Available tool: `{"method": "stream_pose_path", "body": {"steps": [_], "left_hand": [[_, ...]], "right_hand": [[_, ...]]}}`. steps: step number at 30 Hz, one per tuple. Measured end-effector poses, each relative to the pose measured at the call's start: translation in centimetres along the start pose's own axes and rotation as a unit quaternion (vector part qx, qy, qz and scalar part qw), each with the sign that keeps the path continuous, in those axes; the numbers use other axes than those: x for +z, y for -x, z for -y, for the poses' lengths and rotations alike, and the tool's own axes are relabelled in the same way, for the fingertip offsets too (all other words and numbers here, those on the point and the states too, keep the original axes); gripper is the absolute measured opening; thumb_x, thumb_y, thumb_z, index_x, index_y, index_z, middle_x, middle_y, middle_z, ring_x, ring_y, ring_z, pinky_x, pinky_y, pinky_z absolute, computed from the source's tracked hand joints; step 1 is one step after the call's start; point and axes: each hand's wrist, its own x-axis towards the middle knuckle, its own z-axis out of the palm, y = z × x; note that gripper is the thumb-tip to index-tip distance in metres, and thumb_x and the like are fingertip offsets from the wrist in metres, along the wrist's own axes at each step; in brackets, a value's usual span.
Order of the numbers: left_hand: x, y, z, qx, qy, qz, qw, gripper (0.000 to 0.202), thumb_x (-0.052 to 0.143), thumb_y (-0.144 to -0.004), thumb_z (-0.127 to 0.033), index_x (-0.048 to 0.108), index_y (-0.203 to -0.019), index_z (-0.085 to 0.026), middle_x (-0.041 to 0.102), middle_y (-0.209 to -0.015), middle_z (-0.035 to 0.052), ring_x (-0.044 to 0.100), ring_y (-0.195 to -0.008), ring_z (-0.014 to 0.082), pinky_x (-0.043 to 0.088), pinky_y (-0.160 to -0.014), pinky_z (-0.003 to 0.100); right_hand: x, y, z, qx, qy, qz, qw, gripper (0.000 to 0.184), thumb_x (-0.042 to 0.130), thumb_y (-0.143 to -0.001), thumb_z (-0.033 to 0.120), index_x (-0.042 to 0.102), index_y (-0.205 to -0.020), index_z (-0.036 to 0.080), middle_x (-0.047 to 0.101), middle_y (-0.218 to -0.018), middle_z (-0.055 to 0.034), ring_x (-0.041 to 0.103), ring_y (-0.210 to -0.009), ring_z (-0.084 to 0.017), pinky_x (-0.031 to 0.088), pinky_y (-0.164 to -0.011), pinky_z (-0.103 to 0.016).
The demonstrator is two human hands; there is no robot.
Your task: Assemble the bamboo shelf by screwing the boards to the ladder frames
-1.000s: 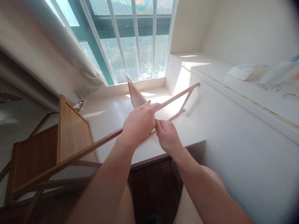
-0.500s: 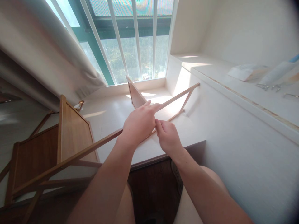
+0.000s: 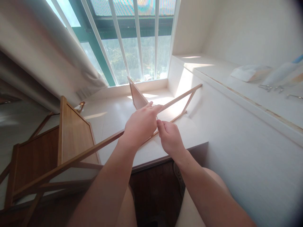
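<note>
A light wooden shelf frame (image 3: 73,138) lies tipped on its side across a pale platform (image 3: 111,119) under the window. One long rail (image 3: 182,96) of it runs from lower left to upper right. My left hand (image 3: 140,124) is closed round the middle of that rail, its index finger stretched along it. Just right of it, my right hand (image 3: 170,137) is closed in a pinch beside the rail, fingertips touching my left hand. What the pinch holds is too small to see. A shelf panel (image 3: 137,96) stands on edge behind my hands.
A barred window (image 3: 132,41) and a pale curtain (image 3: 47,56) lie ahead. On the right runs a higher white ledge (image 3: 213,72) with a flat packet (image 3: 251,72) and small metal parts (image 3: 268,87). My knees and dark floor (image 3: 153,189) are below.
My right hand has crept slightly up and left against my left hand. The frame and my left hand have stayed put.
</note>
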Motion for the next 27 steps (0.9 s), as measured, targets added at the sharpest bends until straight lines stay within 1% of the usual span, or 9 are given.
{"method": "stream_pose_path", "body": {"steps": [5,10,20,25,27], "left_hand": [[0.0,-0.02,0.06,0.008,-0.002,-0.002,1.0,0.049,0.038,-0.097,-0.009,0.053,-0.137,-0.034,0.063,-0.14,0.0038,0.052,-0.137,0.0236,0.055,-0.091,0.035],[0.07,-0.08,0.11,-0.001,-0.002,0.001,1.0,0.049,0.039,-0.097,-0.01,0.054,-0.137,-0.034,0.062,-0.141,0.0028,0.054,-0.136,0.0242,0.054,-0.094,0.036],[0.01,-0.06,0.13,0.014,-0.005,-0.001,1.0,0.052,0.038,-0.095,-0.007,0.054,-0.137,-0.034,0.064,-0.139,0.002,0.046,-0.143,0.0211,0.054,-0.096,0.034],[-0.05,-0.12,0.08,0.011,-0.008,0.001,1.0,0.051,0.039,-0.094,-0.008,0.054,-0.136,-0.034,0.064,-0.138,0.0023,0.051,-0.139,0.0233,0.055,-0.093,0.035],[-0.09,-0.14,0.04,0.01,-0.008,0.004,1.0,0.052,0.04,-0.094,-0.007,0.054,-0.136,-0.034,0.065,-0.137,0.0019,0.05,-0.14,0.0229,0.054,-0.092,0.034]], "right_hand": [[-0.24,-0.11,-0.02,-0.005,0.021,0.001,1.0,0.05,0.036,-0.103,0.046,0.04,-0.059,0.022,0.042,-0.052,0.0015,0.037,-0.055,-0.015,0.022,-0.056,-0.03],[-0.52,-0.29,-0.05,-0.019,0.048,-0.004,0.999,0.049,0.036,-0.102,0.045,0.038,-0.059,0.022,0.041,-0.053,0.0014,0.035,-0.056,-0.015,0.022,-0.057,-0.03],[-0.76,-0.42,0.08,-0.018,0.031,0.005,0.999,0.048,0.037,-0.102,0.043,0.038,-0.059,0.022,0.041,-0.053,0.0016,0.036,-0.055,-0.014,0.021,-0.057,-0.03],[-0.81,-0.49,0.27,-0.016,0.035,0.01,0.999,0.047,0.036,-0.102,0.043,0.04,-0.06,0.022,0.041,-0.054,0.0011,0.035,-0.057,-0.015,0.021,-0.058,-0.031],[-0.88,-0.55,0.36,-0.014,0.04,0.017,0.999,0.048,0.035,-0.102,0.044,0.04,-0.06,0.022,0.042,-0.055,0.0007,0.036,-0.057,-0.015,0.021,-0.058,-0.031]]}}
